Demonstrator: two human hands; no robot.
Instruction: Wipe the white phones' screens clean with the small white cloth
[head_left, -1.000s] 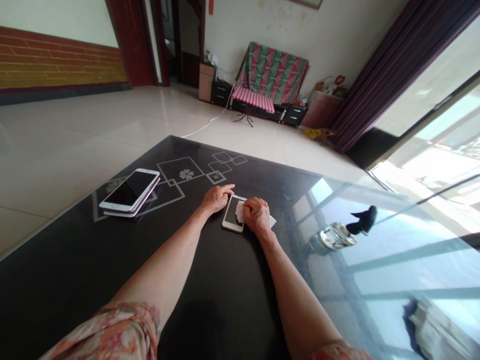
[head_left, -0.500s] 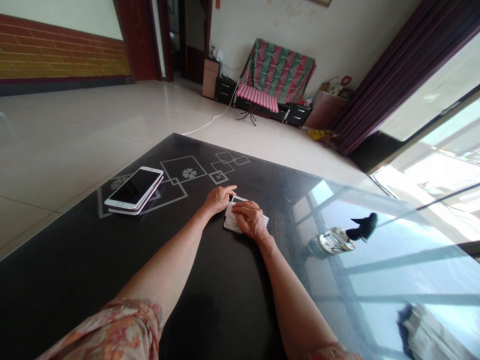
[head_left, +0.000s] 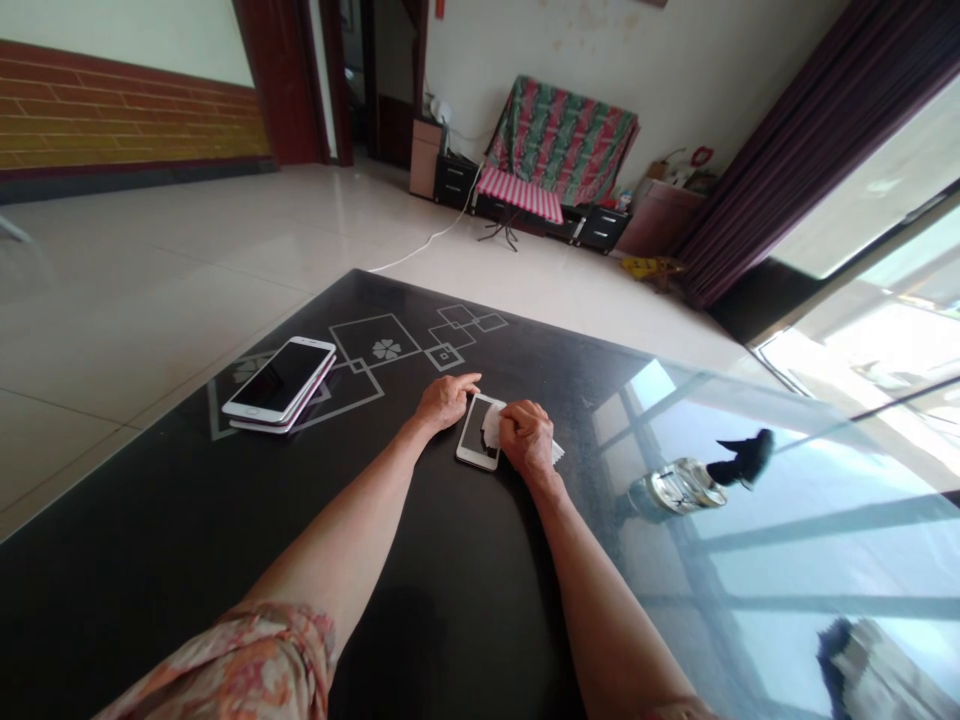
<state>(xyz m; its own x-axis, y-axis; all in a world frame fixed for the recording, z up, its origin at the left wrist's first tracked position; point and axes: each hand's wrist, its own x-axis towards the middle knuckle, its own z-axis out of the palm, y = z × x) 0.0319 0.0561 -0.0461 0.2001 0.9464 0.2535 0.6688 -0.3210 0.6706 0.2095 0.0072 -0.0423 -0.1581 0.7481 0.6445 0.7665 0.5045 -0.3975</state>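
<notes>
A white smartphone [head_left: 475,440] with a dark screen lies face up on the black table [head_left: 405,590]. My left hand [head_left: 444,402] is closed at its upper left corner, the index finger stretched across near the top edge and the other fingers bent against the side. A white cloth [head_left: 492,426] with a zigzag edge is bunched under my right hand [head_left: 526,436], whose fingers are closed on it at the phone's right side. Part of the cloth lies over the screen, and another bit sticks out to the right of the hand.
Stacked phones [head_left: 283,380], the top one white, lie at the table's left. On the right, a clear spray bottle [head_left: 679,488] with a black nozzle lies on its side. A crumpled grey cloth [head_left: 885,665] is at the lower right. A striped small table [head_left: 519,194] stands beyond.
My right hand has slid right with the cloth, uncovering most of the phone's screen. My left hand stays at the phone's corner. The whole view has shifted slightly.
</notes>
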